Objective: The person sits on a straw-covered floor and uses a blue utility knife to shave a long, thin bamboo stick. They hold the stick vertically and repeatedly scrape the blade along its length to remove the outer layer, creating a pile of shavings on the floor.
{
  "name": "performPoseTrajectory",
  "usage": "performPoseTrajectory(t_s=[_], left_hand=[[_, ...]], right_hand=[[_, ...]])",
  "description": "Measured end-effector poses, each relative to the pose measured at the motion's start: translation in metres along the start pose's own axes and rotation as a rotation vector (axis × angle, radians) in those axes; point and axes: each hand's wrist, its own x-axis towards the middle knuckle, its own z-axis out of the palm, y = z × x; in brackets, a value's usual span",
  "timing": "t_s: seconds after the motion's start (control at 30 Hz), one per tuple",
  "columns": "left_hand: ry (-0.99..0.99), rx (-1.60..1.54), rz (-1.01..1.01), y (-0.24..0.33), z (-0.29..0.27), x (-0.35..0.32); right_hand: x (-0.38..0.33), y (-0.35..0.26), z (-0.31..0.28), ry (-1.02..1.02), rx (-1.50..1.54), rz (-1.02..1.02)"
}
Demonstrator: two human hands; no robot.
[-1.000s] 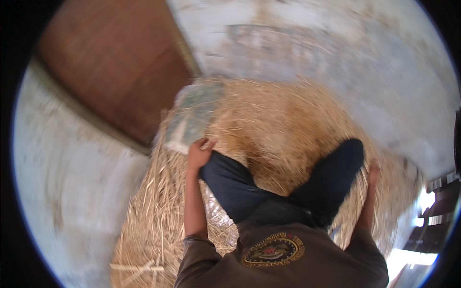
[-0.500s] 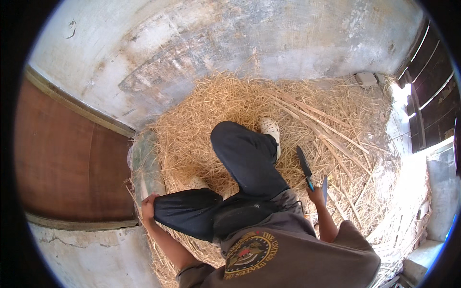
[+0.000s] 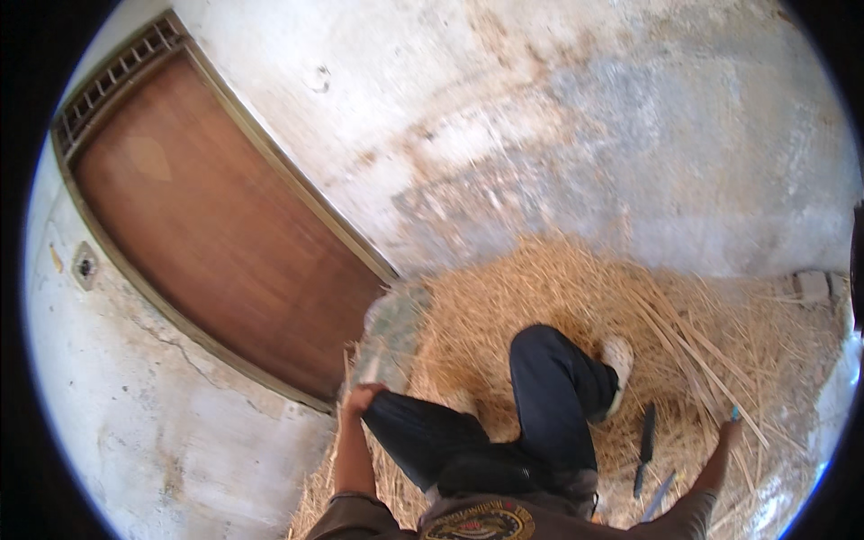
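My left hand (image 3: 364, 397) is wrapped over the knee of my black trousers (image 3: 423, 432), its fingers curled against the cloth. Off to the right, my right hand (image 3: 731, 434) reaches out over the straw (image 3: 486, 288) beside some long pale strips (image 3: 693, 360). Its fingers look closed, and a small teal bit shows at their tips; what it belongs to is not clear. A dark knife (image 3: 647, 443) lies on the straw between my foot and my right arm. Near it rests a second, bluish blade (image 3: 660, 495), partly cut off by my sleeve.
Straw covers the floor up to a stained, peeling wall (image 3: 630, 135). A brown wooden door (image 3: 216, 207) stands at the left, with a greenish sack-like thing (image 3: 391, 328) by its lower corner. A grey block (image 3: 812, 287) sits at the far right.
My right hand has moved right, away from the dark knife, which now lies on the straw. My left hand stays on the knee. The view has swung left and up, showing more door.
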Motion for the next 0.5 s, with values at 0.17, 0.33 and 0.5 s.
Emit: performPoseTrajectory(t_s=[0.17,0.33,0.5], left_hand=[[0.067,-0.365,-0.369,0.020,0.001,-0.011],[0.121,-0.288,-0.411,0.021,0.011,-0.014],[0.150,-0.305,-0.400,0.016,0.012,-0.009]], right_hand=[[0.004,-0.090,-0.061,0.100,-0.006,-0.153],[0.028,-0.146,-0.061,-0.238,-0.201,-0.301],[0.038,-0.137,-0.007,-0.056,0.050,-0.343]])
